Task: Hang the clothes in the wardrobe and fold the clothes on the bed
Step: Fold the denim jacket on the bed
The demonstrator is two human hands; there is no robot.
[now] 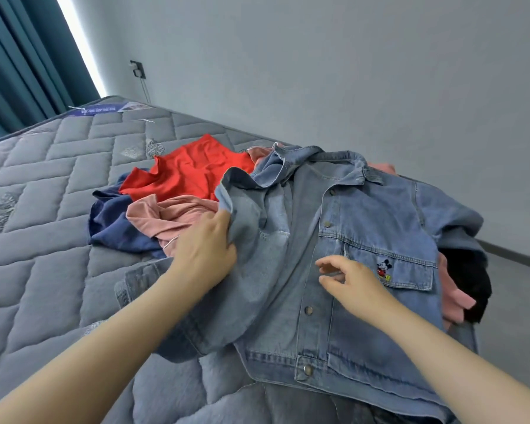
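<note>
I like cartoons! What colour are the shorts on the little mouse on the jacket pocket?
Red, on the mouse patch of the denim jacket, seen in the head view.

Both my bare forearms are reaching forward from the lower edge of the view, the left from the lower left, the right from the lower right. My left hand (207,249) is lying back-up, its fingers (224,220) curling closed on a fold of cloth. My right hand (354,284) is hovering with the wrist slightly bent, thumb and fingers (326,264) spread apart and lightly curved, gripping nothing.
</note>
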